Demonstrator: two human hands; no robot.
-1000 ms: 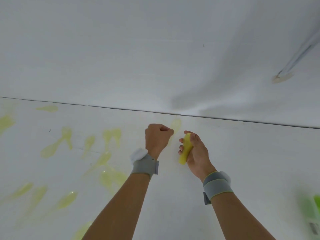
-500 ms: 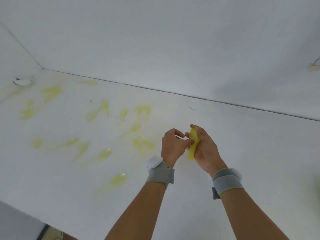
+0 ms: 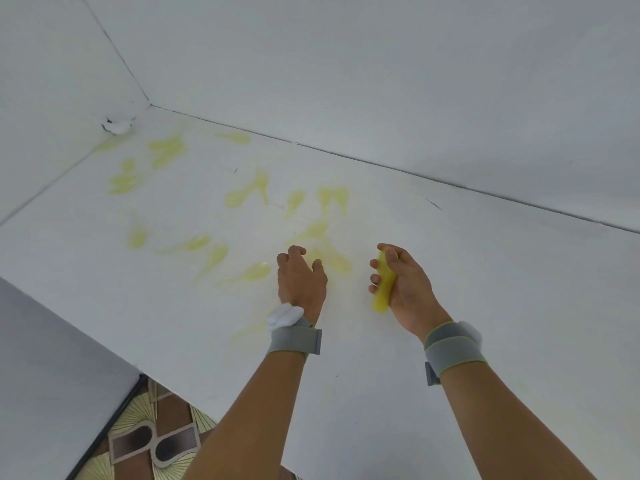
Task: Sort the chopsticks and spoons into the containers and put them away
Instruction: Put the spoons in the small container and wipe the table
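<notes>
We have a single head-worn view, looking forward and steeply down over our own forearms onto a white tabletop [image 3: 485, 271]. It sits close above the near table edge, faces the back wall [image 3: 346, 64], and catches patterned floor [image 3: 152, 441] at lower left.

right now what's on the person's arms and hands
Bare forearms, no sleeves or gloves. Each wrist carries a grey fabric strap with a white lump on it: left wristband, right wristband, the right one edged in yellow-green with a small grey tab.
</notes>
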